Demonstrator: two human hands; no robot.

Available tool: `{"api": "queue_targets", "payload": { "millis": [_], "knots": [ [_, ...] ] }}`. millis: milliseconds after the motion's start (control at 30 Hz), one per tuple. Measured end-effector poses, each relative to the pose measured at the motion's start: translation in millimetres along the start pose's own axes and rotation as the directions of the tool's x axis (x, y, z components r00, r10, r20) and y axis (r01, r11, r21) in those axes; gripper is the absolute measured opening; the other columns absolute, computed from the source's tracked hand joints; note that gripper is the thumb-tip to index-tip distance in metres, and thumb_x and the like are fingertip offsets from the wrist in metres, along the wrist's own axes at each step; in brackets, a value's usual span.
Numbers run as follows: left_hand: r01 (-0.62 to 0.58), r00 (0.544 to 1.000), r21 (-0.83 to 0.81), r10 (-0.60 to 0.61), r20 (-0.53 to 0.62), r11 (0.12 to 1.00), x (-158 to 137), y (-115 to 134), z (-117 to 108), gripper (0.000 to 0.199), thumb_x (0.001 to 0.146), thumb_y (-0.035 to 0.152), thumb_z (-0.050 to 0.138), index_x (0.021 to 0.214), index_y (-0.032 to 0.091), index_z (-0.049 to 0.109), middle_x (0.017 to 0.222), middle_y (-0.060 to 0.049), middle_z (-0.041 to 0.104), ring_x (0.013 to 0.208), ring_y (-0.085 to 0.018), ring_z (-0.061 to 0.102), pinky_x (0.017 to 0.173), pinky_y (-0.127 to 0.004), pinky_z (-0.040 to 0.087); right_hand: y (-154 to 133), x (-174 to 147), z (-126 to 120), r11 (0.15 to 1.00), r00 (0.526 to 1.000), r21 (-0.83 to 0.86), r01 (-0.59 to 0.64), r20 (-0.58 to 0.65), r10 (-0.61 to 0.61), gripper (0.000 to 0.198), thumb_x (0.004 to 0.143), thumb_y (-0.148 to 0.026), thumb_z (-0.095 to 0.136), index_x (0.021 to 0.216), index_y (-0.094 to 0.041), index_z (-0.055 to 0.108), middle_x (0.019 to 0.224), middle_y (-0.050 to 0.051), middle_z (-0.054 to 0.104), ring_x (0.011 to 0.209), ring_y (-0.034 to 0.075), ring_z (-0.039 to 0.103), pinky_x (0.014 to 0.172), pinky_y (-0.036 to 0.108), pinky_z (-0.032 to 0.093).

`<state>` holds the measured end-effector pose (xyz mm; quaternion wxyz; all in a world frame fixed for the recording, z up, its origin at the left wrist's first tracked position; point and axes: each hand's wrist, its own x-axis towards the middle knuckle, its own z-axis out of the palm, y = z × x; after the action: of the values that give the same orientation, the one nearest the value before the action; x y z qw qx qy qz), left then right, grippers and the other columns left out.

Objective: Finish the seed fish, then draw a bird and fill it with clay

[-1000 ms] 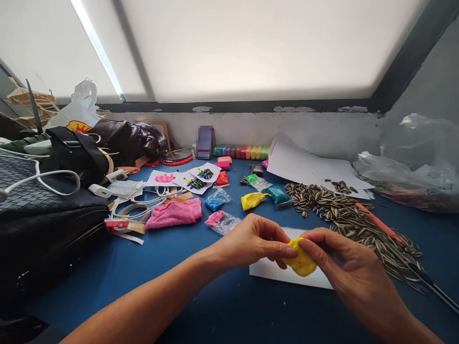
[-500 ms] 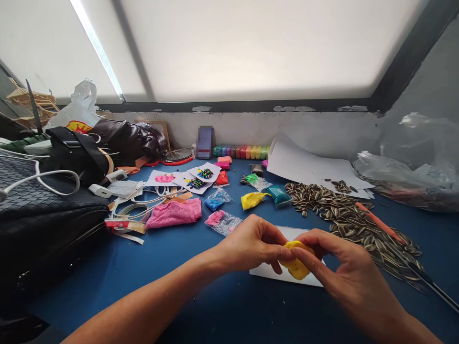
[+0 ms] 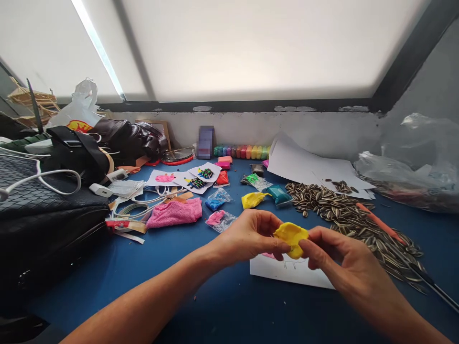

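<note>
A flattened, uneven piece of yellow modelling clay (image 3: 292,236) is pinched between both hands in the air. My left hand (image 3: 253,236) grips its left edge between thumb and fingers, while my right hand (image 3: 333,253) pinches the right edge. Beneath them lies a white sheet of paper (image 3: 268,271) with drawn lines and a bit of pink on it, partly hidden by the hands. Just beyond are a lump of yellow clay in wrapping (image 3: 254,199), a teal clay packet (image 3: 278,195) and a bag with pink clay (image 3: 219,220).
Striped sunflower seeds (image 3: 330,205) are heaped on the right, with an orange tool (image 3: 380,222) across them. White paper sheets (image 3: 297,160) lean at the back. Decorated cards (image 3: 195,181), a pink cloth (image 3: 175,212) and a black bag (image 3: 53,229) occupy the left.
Both hands have raised the yellow clay slightly, and it now looks wider and thinner. My right hand has shifted to its right edge, uncovering drawn lines on the paper.
</note>
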<state>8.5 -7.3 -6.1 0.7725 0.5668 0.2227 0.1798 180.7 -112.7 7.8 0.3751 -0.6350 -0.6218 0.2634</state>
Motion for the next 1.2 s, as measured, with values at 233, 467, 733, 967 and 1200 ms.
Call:
{"api": "queue_targets", "payload": {
  "millis": [233,467,733,967,1200],
  "knots": [
    [0.010,0.999,-0.018,-0.010,0.033,1.000,0.7,-6.2,4.5,0.040,0.058,0.029,0.087,0.079,0.014,0.056,0.074,-0.002,0.066,0.061,-0.012,0.061,0.063,-0.027,0.048,0.3,-0.7,3.6,1.000,1.000,0.026,-0.003,0.000,0.003,0.040,0.094,-0.054,0.046,0.075,-0.024,0.065,0.062,-0.001,0.062,0.059,0.016,0.059,0.056,0.025,0.047],
    [0.007,1.000,0.099,-0.009,0.025,0.995,-2.7,0.9,1.1,0.041,0.064,0.040,0.084,0.088,0.013,0.064,0.075,-0.003,0.067,0.065,-0.015,0.065,0.068,-0.028,0.048,-0.6,2.3,3.9,0.996,1.000,0.089,-0.001,0.003,0.000,0.033,0.090,-0.053,0.056,0.081,-0.025,0.069,0.069,0.000,0.065,0.065,0.017,0.060,0.061,0.027,0.051],
    [-0.046,0.981,0.338,0.106,-0.163,0.940,-4.1,12.1,-7.3,0.042,0.081,0.034,0.069,0.117,0.013,0.065,0.095,-0.008,0.070,0.066,-0.014,0.067,0.065,-0.027,0.050,8.1,7.8,-3.2,0.990,0.995,0.115,-0.082,-0.038,0.087,0.034,0.083,-0.056,0.063,0.090,-0.023,0.066,0.071,0.000,0.068,0.059,0.017,0.062,0.056,0.028,0.053],
    [-0.019,0.958,0.712,0.217,-0.188,0.702,-3.0,7.6,-14.4,0.030,0.078,0.005,0.053,0.099,0.014,0.073,0.094,-0.006,0.073,0.082,-0.016,0.064,0.068,-0.024,0.048,19.7,11.1,-5.7,0.990,0.988,-0.065,-0.122,0.085,0.127,0.036,0.090,-0.054,0.052,0.089,-0.022,0.066,0.063,-0.001,0.059,0.052,0.014,0.053,0.047,0.026,0.044],
    [-0.032,0.981,0.792,0.172,-0.093,0.610,-4.7,-0.4,-15.7,0.044,0.073,0.004,0.051,0.112,0.015,0.067,0.102,-0.006,0.071,0.087,-0.018,0.064,0.075,-0.025,0.050,24.0,9.3,3.6,0.993,0.989,-0.027,-0.116,0.088,0.118,0.031,0.090,-0.053,0.052,0.083,-0.024,0.062,0.058,-0.003,0.056,0.049,0.014,0.050,0.043,0.023,0.042]
  ]
}}
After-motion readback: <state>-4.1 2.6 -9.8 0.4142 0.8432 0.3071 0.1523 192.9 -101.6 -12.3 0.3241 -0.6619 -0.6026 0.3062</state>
